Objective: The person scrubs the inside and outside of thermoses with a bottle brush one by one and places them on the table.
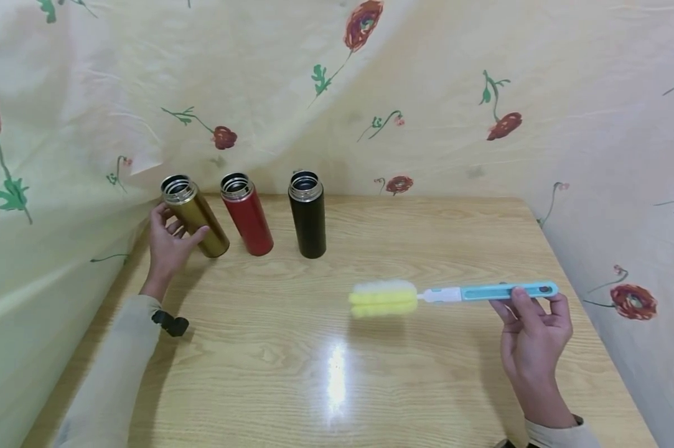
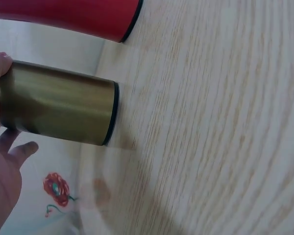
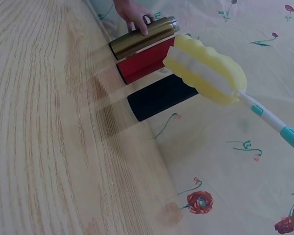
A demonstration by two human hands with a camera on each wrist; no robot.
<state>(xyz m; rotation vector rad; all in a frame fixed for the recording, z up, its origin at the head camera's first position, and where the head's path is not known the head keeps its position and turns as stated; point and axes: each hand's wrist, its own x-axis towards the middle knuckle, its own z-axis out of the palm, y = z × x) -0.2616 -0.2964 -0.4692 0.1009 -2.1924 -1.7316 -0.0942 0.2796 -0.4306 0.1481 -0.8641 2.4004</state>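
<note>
Left hand (image 1: 168,246) grasping gold flask (image 1: 195,216), upper left, steadying it; right hand (image 1: 533,339) clutching brush (image 1: 451,295), sponge held off table (image 1: 426,236).

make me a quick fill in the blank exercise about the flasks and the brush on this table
1. The left hand grips the ____ flask at the left end of the row of three.
2. The right hand holds a bottle brush whose handle is light ____.
3. The flask in the middle of the row, between its two neighbours, is ____.
4. All three flasks stand upright on the wooden table with their lids ____.

Missing words: gold; blue; red; off
</note>
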